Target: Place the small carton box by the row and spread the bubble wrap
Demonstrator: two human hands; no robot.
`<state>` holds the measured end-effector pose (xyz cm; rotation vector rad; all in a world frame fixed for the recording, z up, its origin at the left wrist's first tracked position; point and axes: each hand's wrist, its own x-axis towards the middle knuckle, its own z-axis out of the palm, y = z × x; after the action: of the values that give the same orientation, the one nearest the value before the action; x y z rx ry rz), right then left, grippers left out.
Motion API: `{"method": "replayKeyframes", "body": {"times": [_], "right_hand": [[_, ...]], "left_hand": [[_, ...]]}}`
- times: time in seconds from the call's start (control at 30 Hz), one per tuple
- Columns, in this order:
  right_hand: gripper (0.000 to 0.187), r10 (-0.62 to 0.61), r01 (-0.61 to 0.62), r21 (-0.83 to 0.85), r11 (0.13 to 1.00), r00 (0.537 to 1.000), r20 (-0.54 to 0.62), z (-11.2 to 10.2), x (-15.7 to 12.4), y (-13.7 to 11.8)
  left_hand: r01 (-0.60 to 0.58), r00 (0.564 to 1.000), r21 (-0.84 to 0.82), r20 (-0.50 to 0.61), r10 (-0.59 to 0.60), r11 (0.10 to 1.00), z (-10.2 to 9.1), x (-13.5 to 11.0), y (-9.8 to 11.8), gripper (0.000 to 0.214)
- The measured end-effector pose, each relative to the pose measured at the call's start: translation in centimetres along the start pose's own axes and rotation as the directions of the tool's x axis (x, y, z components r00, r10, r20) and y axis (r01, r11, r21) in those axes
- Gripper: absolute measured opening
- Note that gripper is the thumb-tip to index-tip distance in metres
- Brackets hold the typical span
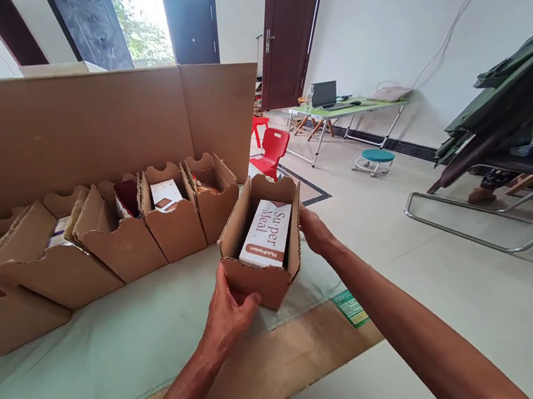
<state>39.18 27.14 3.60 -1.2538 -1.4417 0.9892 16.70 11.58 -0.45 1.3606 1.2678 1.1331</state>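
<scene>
Between my two hands is an open-topped cardboard bin (254,282), turned at an angle at the right end of the table. Inside it lies a white box (266,233) printed "Super Meal" in brown. My left hand (230,306) grips the bin's near left corner, thumb along the front and fingers round the side. At the bin's right wall, my right hand (316,232) presses from outside; most of its fingers are hidden. Left of it stands a row of similar bins; the nearest bin (220,210) holds an orange-brown packet, and another bin (178,230) holds a white box.
A tall cardboard panel (83,127) stands behind the row. Pale green cloth (155,325) covers the table, whose bare brown edge (282,359) faces me. Beyond are a red chair (274,151), a teal stool (377,155), a folding table (358,108) with a laptop, and a metal-framed recliner (481,246).
</scene>
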Motion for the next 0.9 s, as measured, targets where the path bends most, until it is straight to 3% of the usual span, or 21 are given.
{"method": "replayKeyframes", "body": {"times": [0.13,0.23,0.33,0.5,0.57,0.63,0.73,0.8,0.83,0.9], "right_hand": [[0.056,-0.041,0.042,0.070,0.997,0.999,-0.022,0.1,-4.5,-1.1],[0.051,-0.075,0.075,0.028,0.997,0.997,-0.010,1.1,-7.7,-2.2],[0.047,-0.098,0.098,-0.006,0.995,0.995,0.036,2.5,-10.8,-2.9],[0.042,-0.094,0.100,-0.017,0.995,0.973,0.211,4.1,-15.0,-3.2],[0.040,-0.079,0.090,-0.023,0.996,0.950,0.302,4.0,-15.7,-3.4],[0.038,-0.104,0.126,-0.055,0.991,0.949,0.298,3.2,-15.6,-4.2],[0.033,-0.212,0.228,-0.170,0.959,0.972,0.103,1.7,-14.5,-6.6],[0.026,-0.313,0.306,-0.257,0.917,0.950,0.014,1.2,-13.5,-9.2],[0.023,-0.369,0.360,-0.294,0.885,0.929,0.029,1.2,-13.0,-10.6],[0.020,-0.453,0.491,-0.328,0.807,0.871,0.190,2.1,-11.8,-13.4]], "left_hand": [[-0.003,0.999,-0.052,0.037,0.005,0.999,-1.3,-2.3,1.2,0.058],[-0.001,0.997,0.005,0.072,0.000,1.000,-4.1,-4.3,2.0,0.052],[0.028,0.998,0.099,0.057,-0.034,0.995,-7.9,-6.1,2.3,0.059],[0.089,0.992,0.160,-0.108,-0.073,0.983,-13.5,-8.0,2.8,0.077],[0.098,0.986,0.160,-0.152,-0.074,0.982,-15.0,-8.3,2.8,0.078],[0.095,0.987,0.165,-0.148,-0.071,0.982,-16.2,-8.7,2.4,0.076],[0.067,0.994,0.212,-0.102,-0.046,0.975,-17.5,-9.7,1.1,0.079],[0.054,0.993,0.259,-0.119,-0.023,0.964,-17.7,-10.6,0.0,0.097],[0.052,0.990,0.285,-0.140,-0.012,0.957,-17.6,-11.1,-0.6,0.109],[0.038,0.985,0.342,-0.169,0.022,0.939,-17.0,-11.8,-1.4,0.128]]}}
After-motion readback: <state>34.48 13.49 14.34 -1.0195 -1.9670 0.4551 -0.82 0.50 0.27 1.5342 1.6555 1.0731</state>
